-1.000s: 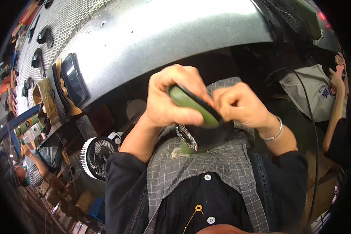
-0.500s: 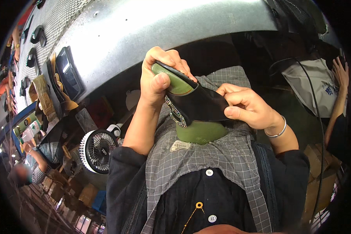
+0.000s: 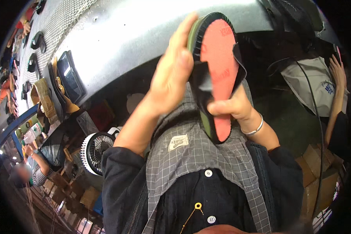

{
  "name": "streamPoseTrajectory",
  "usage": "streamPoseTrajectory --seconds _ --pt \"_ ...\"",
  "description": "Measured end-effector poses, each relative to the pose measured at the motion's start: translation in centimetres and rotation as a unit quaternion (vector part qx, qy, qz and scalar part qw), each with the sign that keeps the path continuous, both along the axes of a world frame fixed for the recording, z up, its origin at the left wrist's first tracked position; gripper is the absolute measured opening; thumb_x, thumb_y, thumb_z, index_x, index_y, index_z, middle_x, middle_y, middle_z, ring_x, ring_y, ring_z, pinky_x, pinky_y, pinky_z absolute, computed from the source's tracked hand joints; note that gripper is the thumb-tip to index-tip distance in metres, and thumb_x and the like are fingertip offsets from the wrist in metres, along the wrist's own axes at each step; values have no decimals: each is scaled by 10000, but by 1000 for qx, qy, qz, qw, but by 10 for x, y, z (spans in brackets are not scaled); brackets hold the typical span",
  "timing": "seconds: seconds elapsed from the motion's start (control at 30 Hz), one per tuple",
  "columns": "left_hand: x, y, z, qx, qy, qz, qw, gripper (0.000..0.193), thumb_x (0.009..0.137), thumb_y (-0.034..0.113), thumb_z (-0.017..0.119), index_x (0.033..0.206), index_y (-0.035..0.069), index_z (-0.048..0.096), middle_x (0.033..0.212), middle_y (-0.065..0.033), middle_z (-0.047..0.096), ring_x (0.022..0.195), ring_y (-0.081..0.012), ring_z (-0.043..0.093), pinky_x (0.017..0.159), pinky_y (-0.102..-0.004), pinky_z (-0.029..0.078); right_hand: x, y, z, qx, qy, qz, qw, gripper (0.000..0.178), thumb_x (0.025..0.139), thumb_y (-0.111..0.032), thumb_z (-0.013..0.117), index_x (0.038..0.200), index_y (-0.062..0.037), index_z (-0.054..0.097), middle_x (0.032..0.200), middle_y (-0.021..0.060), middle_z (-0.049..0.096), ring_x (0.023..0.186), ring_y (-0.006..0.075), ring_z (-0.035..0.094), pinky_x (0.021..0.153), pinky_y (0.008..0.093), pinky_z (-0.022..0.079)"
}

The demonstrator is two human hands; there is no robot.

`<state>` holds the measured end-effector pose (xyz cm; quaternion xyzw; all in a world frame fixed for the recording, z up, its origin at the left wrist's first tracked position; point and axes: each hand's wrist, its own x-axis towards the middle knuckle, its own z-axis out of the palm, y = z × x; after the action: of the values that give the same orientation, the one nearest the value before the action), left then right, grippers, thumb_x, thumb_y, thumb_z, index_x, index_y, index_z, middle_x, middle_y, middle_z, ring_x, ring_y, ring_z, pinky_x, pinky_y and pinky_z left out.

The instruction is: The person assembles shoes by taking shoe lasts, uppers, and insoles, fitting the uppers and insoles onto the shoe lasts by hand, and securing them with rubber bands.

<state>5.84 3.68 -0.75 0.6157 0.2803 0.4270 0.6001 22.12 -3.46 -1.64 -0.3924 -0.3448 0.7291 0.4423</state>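
Note:
A green shoe last (image 3: 205, 121) is held up over my lap with its underside turned toward me. Its sole carries a pink insole board (image 3: 219, 50). Black upper material (image 3: 202, 80) wraps around the toe edge, and loose flaps stand up along the middle. My right hand (image 3: 241, 104) grips the last near the heel end, thumb across the pink board and fingers hidden behind. Flat against the left side of the toe lies my left hand (image 3: 173, 72), its fingers stretched out. The beaded trim is out of sight.
A metal bench edge (image 3: 144, 35) curves in front of me. On it, at left, lie a phone-like dark slab (image 3: 71, 74) and brown strips. A white fan (image 3: 95, 152) stands low left. At right are a light bag (image 3: 310, 84), a black cable (image 3: 318, 128) and another person's hand (image 3: 338, 72).
The last has been turned over and raised, so the pink insole board now shows. My left hand has flattened from its toe grip, and my right hand has shifted from the black material to the last.

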Motion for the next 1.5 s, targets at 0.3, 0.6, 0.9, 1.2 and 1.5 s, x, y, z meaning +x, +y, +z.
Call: streamPoseTrajectory --seconds 0.3,0.6,0.9,1.2,1.5 --pt "5 -51 -39 -98 -104 51 988 781 948 414 399 1436 31 -76 1411 -201 306 1278 -289 366 1067 -398 267 -7 1 -4 -61 157 -118 979 550 954 -441 362 1291 -7 372 1237 123 505 1105 188 529 941 323 440" --pt "23 -51 -30 48 106 148 982 573 933 125 406 1401 -72 141 1427 -207 258 1274 -264 347 1050 -334 272 -8 9 -22 -7 4 -165 986 352 958 -325 462 1151 -31 475 1076 44 567 982 101 550 875 257 456" --pt "7 -59 -41 -127 -66 -1 990 766 900 82 440 1428 8 -110 1447 -183 210 1313 -236 281 1081 -344 201 4 -6 -24 -43 82 -112 989 404 930 -209 532 1262 -17 408 1143 56 541 1041 124 511 933 287 404" --pt "10 -68 -48 -16 42 10 999 863 875 83 504 1416 23 -165 1465 -208 145 1311 -262 290 1068 -366 240 17 -16 -29 60 -16 -49 997 670 826 -177 667 1352 6 294 1224 73 473 1099 138 468 952 280 381" --pt "-1 -52 -35 65 97 7 993 954 832 138 615 1414 -23 -125 1488 -188 72 1305 -266 294 1054 -361 261 36 -39 -77 -160 147 43 975 833 751 -433 722 1353 -30 310 1194 42 523 1078 141 510 917 294 421"
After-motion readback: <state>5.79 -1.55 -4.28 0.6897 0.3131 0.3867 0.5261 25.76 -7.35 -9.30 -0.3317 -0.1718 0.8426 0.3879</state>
